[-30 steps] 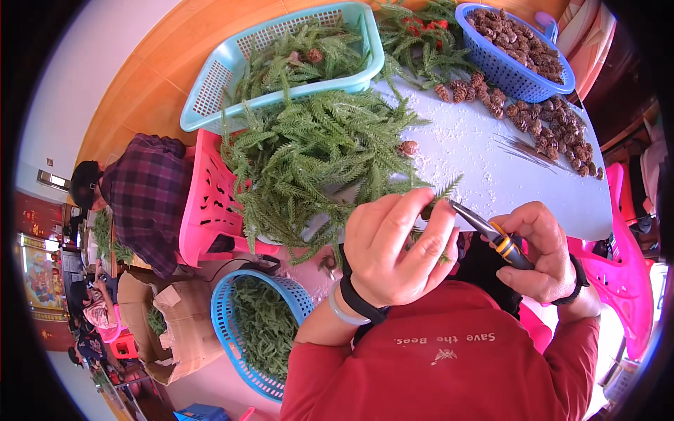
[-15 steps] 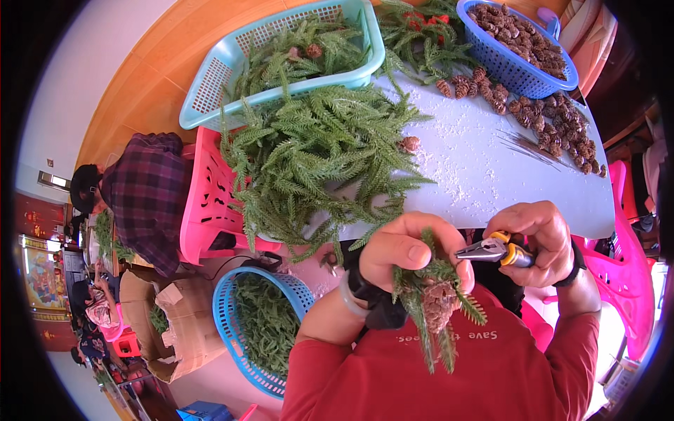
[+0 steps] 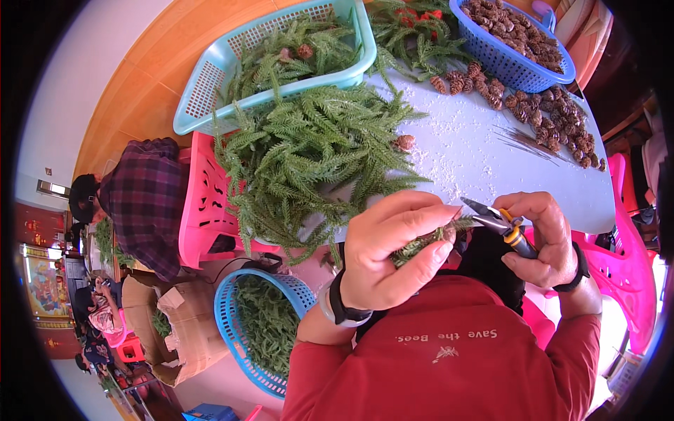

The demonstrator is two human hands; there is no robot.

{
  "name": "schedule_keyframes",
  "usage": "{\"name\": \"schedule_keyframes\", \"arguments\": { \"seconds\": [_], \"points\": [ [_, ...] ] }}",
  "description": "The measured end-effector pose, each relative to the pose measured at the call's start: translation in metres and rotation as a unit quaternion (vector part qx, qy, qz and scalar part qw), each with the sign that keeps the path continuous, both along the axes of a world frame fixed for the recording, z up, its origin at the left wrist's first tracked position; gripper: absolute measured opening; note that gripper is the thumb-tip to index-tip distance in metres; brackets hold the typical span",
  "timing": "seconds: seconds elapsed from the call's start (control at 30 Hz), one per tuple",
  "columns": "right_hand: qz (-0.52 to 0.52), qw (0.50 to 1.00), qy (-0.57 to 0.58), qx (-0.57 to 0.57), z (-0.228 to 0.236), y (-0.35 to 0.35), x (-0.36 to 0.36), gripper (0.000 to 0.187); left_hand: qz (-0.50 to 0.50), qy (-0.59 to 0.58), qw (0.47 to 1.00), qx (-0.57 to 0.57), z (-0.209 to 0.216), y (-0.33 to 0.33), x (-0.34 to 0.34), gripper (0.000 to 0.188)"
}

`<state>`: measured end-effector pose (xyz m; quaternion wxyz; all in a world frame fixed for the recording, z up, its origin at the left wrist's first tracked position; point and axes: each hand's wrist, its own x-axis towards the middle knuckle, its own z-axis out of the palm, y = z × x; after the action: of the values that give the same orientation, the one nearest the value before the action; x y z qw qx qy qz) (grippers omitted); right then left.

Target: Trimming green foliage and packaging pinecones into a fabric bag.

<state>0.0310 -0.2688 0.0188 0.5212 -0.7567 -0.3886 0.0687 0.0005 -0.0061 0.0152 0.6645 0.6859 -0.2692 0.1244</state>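
Closed around a small green pine sprig [image 3: 413, 249], my left hand [image 3: 382, 245] covers most of it. Something brown, seemingly part of a pine cone, shows by the left fingertips, and a thin dark wire end sticks up there. My right hand [image 3: 546, 235] grips pliers [image 3: 500, 219] with yellow and black handles. Their jaws point left toward my left fingertips, close to the wire end; whether they touch it I cannot tell. Both hands are just in front of the table's near edge.
A pile of green pine sprigs [image 3: 316, 154] covers the left of the pale table [image 3: 456, 151]. Behind are a turquoise basket [image 3: 277, 91] and a blue basket of cones [image 3: 502, 59]. Loose pine cones [image 3: 562, 123] and thin wires [image 3: 528, 142] lie right. A blue basket [image 3: 228, 330] and cardboard box [image 3: 193, 323] stand left.
My left hand has turned over, so the sprig and cone that hung below it are now mostly hidden. The pliers have tilted, jaws upward and handles down, with the jaws slightly parted.
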Motion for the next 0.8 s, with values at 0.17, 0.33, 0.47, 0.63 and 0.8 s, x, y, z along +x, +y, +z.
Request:
{"name": "schedule_keyframes", "arguments": {
  "seconds": [0.17,0.33,0.47,0.63,0.8],
  "points": [
    [-0.005,0.999,-0.043,-0.014,0.003,0.007,-0.003,0.052,0.107,-0.054,0.989,0.09,0.007,-0.006,-0.007,0.03],
    [-0.026,0.996,-0.088,-0.019,0.001,0.015,-0.005,0.052,0.16,-0.095,0.976,0.116,0.005,-0.009,-0.01,0.03],
    [-0.045,0.99,-0.135,-0.013,-0.002,0.02,0.0,0.048,0.158,-0.038,0.985,0.059,0.005,-0.009,-0.012,0.031],
    [-0.023,0.995,-0.092,-0.01,-0.009,0.018,-0.002,0.051,0.196,-0.109,0.967,0.121,0.005,-0.009,-0.008,0.032],
    [-0.025,0.995,-0.097,0.006,-0.01,0.022,-0.006,0.051,0.231,-0.157,0.946,0.168,0.0,-0.011,-0.008,0.034]
  ]
}}
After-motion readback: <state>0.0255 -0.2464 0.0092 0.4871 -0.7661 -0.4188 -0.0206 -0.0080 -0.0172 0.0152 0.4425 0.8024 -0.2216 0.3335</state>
